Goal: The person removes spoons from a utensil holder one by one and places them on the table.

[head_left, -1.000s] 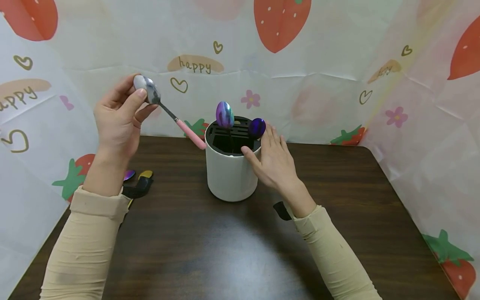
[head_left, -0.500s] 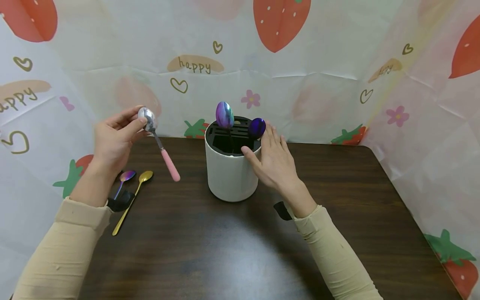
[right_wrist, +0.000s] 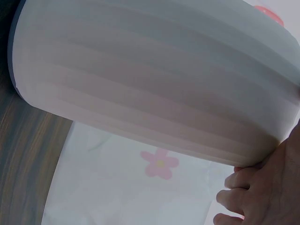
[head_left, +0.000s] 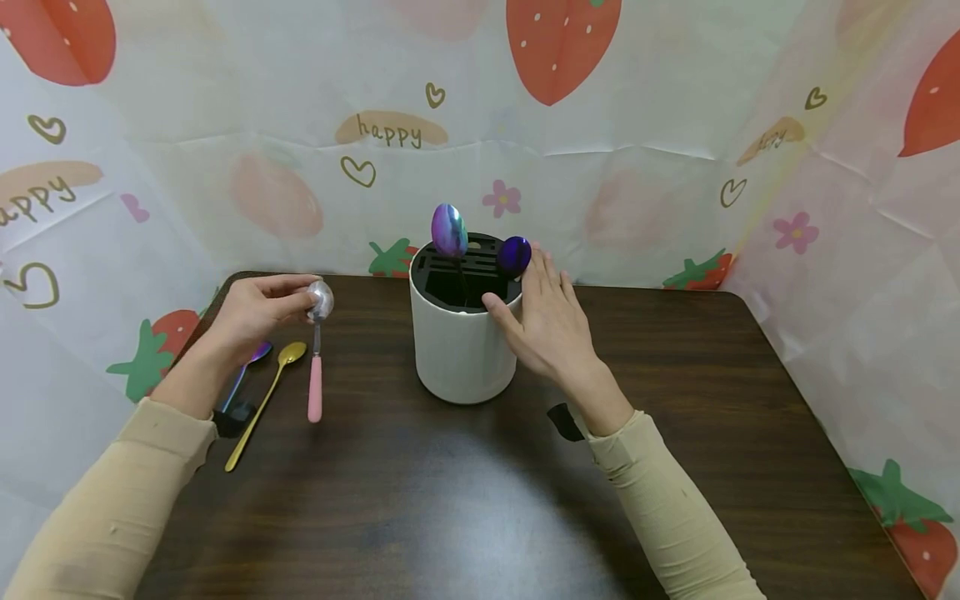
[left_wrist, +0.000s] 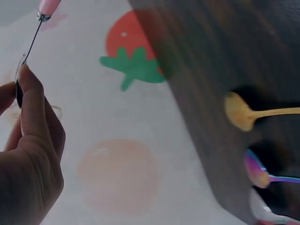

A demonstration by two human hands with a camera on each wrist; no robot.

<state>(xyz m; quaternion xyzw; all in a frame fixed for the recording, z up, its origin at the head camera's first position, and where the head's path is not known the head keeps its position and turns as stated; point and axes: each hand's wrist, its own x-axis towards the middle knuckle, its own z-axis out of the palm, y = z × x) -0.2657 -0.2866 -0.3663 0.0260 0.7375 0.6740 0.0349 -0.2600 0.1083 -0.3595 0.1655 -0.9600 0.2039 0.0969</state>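
My left hand (head_left: 258,312) pinches a spoon by its silver bowl (head_left: 321,300) between thumb and fingers. Its pink handle (head_left: 315,390) points down toward the near side of the table. In the left wrist view the same handle (left_wrist: 48,6) shows at the top left. My right hand (head_left: 547,321) lies with straight fingers against the right side of a white cylindrical utensil holder (head_left: 461,358), thumb at the rim. Two spoons stand in its black slotted top: a rainbow-coloured spoon (head_left: 450,231) and a dark purple spoon (head_left: 513,257).
On the dark wooden table (head_left: 420,500), a gold spoon (head_left: 266,404) and a rainbow-coloured spoon (head_left: 243,373) lie at the left, partly under my left wrist. Another shiny spoon bowl (left_wrist: 258,206) shows below them in the left wrist view. A strawberry-print cloth (head_left: 645,108) surrounds the table.
My left hand has moved down and away from the holder with the spoon, whose handle has swung from slanting right to pointing down. The right hand has stayed still.
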